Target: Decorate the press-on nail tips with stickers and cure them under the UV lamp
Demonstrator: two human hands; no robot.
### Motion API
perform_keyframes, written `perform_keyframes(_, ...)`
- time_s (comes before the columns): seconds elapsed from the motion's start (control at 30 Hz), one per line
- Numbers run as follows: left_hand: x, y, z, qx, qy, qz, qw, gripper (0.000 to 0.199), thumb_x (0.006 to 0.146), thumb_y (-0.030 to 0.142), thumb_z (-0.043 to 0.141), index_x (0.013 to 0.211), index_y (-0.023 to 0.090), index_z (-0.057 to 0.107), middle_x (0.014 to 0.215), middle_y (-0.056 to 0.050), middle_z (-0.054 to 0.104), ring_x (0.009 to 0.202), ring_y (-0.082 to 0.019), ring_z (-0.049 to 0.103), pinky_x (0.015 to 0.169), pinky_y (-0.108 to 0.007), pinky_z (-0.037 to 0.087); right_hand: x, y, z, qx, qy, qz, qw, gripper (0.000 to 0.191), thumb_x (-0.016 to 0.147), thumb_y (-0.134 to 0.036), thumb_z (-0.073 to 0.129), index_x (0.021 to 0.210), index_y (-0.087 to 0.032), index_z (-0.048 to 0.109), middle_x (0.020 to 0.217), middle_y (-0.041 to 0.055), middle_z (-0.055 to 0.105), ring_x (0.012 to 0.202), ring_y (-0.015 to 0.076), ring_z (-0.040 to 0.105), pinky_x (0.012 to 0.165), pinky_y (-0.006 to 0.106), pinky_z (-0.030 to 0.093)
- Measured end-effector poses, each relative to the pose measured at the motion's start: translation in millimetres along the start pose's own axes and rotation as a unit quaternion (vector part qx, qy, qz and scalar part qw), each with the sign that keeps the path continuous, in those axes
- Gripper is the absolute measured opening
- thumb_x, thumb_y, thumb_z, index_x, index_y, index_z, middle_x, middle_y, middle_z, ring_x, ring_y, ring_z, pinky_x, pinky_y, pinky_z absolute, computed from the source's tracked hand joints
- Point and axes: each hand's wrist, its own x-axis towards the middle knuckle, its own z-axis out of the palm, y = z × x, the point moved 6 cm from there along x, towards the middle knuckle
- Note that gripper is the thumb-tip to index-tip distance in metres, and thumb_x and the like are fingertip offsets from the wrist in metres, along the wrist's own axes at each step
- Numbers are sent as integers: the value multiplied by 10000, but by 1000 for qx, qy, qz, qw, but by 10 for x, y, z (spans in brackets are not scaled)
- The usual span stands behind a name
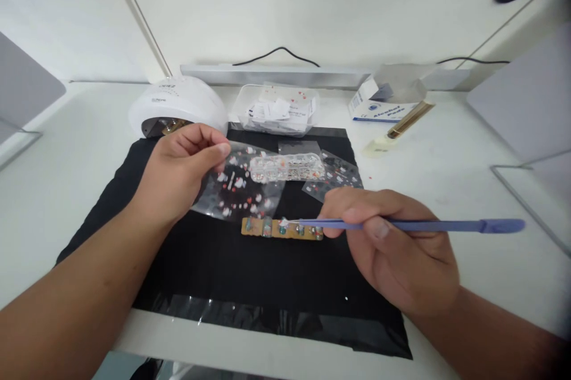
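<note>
My left hand [185, 160] pinches the upper left corner of a clear sticker sheet [244, 204] printed with small white and red figures. Closed around slim blue tweezers [428, 226], my right hand [392, 237] reaches in from the right. Their fine tip meets a small white piece [284, 223] over a tan strip [272, 229] that carries several decorated false nails. Whether that piece is gripped or resting on a nail, I cannot tell. Just behind the strip, a clear case of tiny decorations [288, 167] lies partly over the sheet.
A white nail lamp [178, 103] stands back left. Behind the mat [214, 276] are a clear tray of packets [276, 109] and an alcohol pads box [379, 106]. Another sticker sheet [334, 178] lies near my right hand. A gold packet [410, 120] is at the right.
</note>
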Motion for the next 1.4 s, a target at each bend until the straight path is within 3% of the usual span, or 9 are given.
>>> perform_keyframes(0.1, 122, -119, -128, 85, 67, 1, 994, 82, 823, 272, 637, 810, 201, 597, 719, 1, 560, 680, -146, 532, 657, -302, 461, 3, 38, 14, -27, -8, 3, 1000, 196, 936, -240, 544, 971, -278, 734, 758, 30, 662, 717, 184, 594, 652, 360, 477)
perform_keyframes(0.23, 102, -32, -189, 240, 112, 101, 959, 169, 836, 275, 619, 1000, 256, 582, 1155, -46, 573, 1120, -247, 509, 946, -410, 433, -19, 107, 32, -70, -13, 44, 996, 200, 932, -209, 540, 967, -281, 724, 782, 30, 659, 773, 188, 595, 674, 355, 476)
perform_keyframes(0.3, 54, 40, -111, 263, 60, 151, 951, 170, 843, 222, 578, 1010, 256, 567, 1203, -47, 554, 1193, -256, 474, 1017, -434, 387, -29, 141, 21, -92, -3, 65, 994, 187, 931, -217, 545, 960, -279, 719, 780, 26, 653, 768, 186, 599, 669, 350, 473)
perform_keyframes(0.47, -119, 198, 224, 266, -175, 246, 916, 171, 751, 79, 535, 879, 182, 581, 1045, -53, 599, 1048, -220, 540, 963, -395, 420, -29, 189, 10, -115, 10, 82, 990, 167, 929, -236, 553, 935, -278, 714, 774, 20, 660, 749, 180, 606, 653, 343, 473)
perform_keyframes(0.57, -225, 217, 369, 284, -288, 227, 886, 160, 719, 66, 518, 815, 174, 588, 1073, -65, 599, 1081, -235, 502, 937, -391, 422, -26, 195, 3, -132, 18, 85, 987, 151, 919, -246, 569, 919, -275, 716, 764, 23, 670, 753, 184, 607, 650, 341, 476)
perform_keyframes(0.8, -377, 138, 505, 352, -378, 160, 841, 248, 730, 263, 676, 950, 183, 594, 1072, -68, 579, 1067, -258, 470, 982, -442, 369, -32, 188, 10, -162, 21, 84, 983, 161, 921, -238, 565, 890, -262, 722, 788, 26, 665, 774, 179, 603, 683, 337, 486)
perform_keyframes(0.9, -383, 148, 513, 343, -375, 163, 846, 229, 744, 279, 682, 926, 178, 587, 1025, -61, 582, 1027, -249, 475, 948, -427, 380, -32, 172, 12, -154, 23, 75, 985, 163, 917, -233, 572, 891, -268, 729, 812, 26, 657, 789, 177, 601, 690, 333, 487)
perform_keyframes(1.07, -354, 231, 476, 247, -349, 157, 890, 66, 830, 195, 581, 889, 168, 571, 951, -51, 594, 940, -203, 506, 840, -345, 429, -37, 159, 20, -108, 15, 70, 992, 170, 919, -236, 569, 936, -281, 733, 771, 27, 660, 760, 186, 593, 664, 346, 478)
perform_keyframes(1.4, -350, 177, 468, 178, -345, 107, 915, 41, 873, 203, 559, 905, 181, 571, 971, -35, 593, 968, -182, 522, 890, -336, 430, -55, 118, 42, -87, -11, 27, 996, 219, 941, -212, 519, 1002, -301, 709, 815, 47, 671, 779, 203, 576, 667, 394, 481)
